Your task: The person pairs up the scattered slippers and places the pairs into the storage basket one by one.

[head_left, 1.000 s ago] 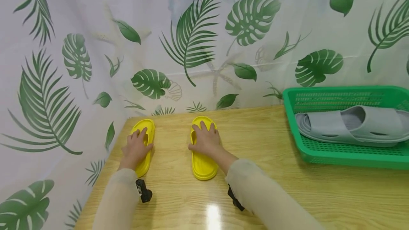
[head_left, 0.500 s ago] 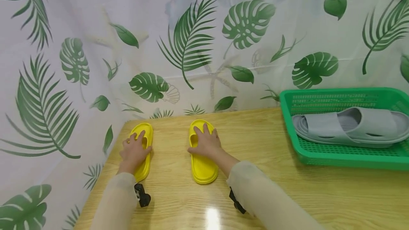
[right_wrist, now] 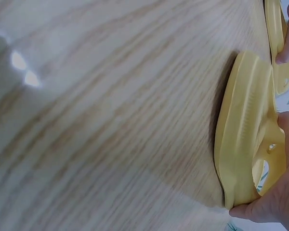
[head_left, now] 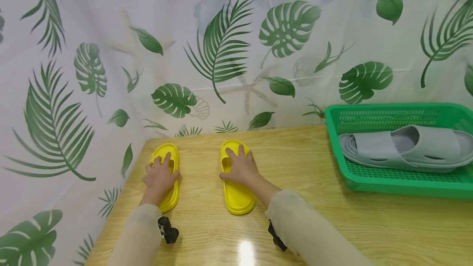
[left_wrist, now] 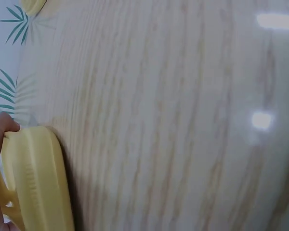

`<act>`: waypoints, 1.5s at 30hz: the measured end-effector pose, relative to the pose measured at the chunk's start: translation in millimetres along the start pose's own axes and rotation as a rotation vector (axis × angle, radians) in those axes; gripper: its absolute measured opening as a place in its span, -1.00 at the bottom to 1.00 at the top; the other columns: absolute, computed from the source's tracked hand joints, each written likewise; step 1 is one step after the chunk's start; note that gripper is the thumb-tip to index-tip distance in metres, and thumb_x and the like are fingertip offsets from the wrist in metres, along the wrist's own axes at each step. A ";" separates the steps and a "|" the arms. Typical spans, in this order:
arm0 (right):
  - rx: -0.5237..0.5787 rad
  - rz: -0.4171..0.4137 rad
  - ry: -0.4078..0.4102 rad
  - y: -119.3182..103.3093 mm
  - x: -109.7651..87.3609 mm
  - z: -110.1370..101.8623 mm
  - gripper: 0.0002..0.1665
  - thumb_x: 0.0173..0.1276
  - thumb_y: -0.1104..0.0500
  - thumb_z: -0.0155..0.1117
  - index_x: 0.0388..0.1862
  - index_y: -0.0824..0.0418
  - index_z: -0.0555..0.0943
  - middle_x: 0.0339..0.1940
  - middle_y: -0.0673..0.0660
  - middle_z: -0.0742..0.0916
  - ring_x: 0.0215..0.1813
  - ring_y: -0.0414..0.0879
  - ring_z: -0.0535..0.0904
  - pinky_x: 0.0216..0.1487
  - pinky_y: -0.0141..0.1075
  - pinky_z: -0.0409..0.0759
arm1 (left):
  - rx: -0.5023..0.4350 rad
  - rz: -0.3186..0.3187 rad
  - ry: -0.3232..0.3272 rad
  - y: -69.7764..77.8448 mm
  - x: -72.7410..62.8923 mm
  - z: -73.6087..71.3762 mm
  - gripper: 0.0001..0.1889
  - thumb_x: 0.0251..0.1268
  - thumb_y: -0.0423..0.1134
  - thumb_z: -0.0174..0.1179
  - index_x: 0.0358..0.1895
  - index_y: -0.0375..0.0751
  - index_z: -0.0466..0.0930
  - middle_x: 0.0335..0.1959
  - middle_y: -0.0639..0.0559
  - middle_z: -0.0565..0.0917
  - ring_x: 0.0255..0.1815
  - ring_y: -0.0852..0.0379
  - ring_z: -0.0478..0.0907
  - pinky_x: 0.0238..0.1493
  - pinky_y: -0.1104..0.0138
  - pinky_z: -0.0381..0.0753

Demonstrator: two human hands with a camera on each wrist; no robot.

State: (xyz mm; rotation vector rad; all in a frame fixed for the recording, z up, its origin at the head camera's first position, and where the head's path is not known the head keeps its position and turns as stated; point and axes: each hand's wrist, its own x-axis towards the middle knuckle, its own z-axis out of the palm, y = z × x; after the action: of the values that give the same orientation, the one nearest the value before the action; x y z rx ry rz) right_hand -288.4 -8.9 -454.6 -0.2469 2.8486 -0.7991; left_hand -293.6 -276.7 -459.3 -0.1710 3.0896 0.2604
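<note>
Two yellow slippers stand side by side on the wooden table, toes toward the wall. My left hand holds the left slipper from above, fingers spread over its strap and thumb at its inner edge. My right hand grips the right slipper the same way, with its thumb at the left rim. In the left wrist view, a thumb meets the edge of the yellow slipper. The right wrist view has fingers and thumb spanning the side of the slipper. The palms hide much of both straps.
A green plastic basket stands on the table at the right, with a pair of grey slippers in it. A leaf-patterned curtain rises along the back and left table edges. Black wrist cameras sit on both sleeves.
The whole view has shifted slightly with the head. Both hands stay on their slippers, and the slippers keep nearly the same places on the table.
</note>
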 end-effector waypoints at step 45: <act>0.071 -0.090 -0.032 27.4 -1.3 -9.5 0.25 -0.07 -0.35 0.42 0.51 0.07 0.09 0.52 0.29 0.08 0.52 0.23 -0.10 0.42 0.10 0.08 | -0.205 0.194 -0.198 -24.1 25.2 -16.7 0.10 0.10 0.24 0.23 0.42 -0.53 -0.07 0.40 -0.51 0.05 0.42 -0.45 -0.07 0.38 -0.17 -0.04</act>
State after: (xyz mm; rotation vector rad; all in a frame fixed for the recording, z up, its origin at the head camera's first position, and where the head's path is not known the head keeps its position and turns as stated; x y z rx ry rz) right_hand -292.3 19.2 -460.8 -0.3768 2.7901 -0.9038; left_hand -316.3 -305.8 -448.0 0.1423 2.8789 0.5650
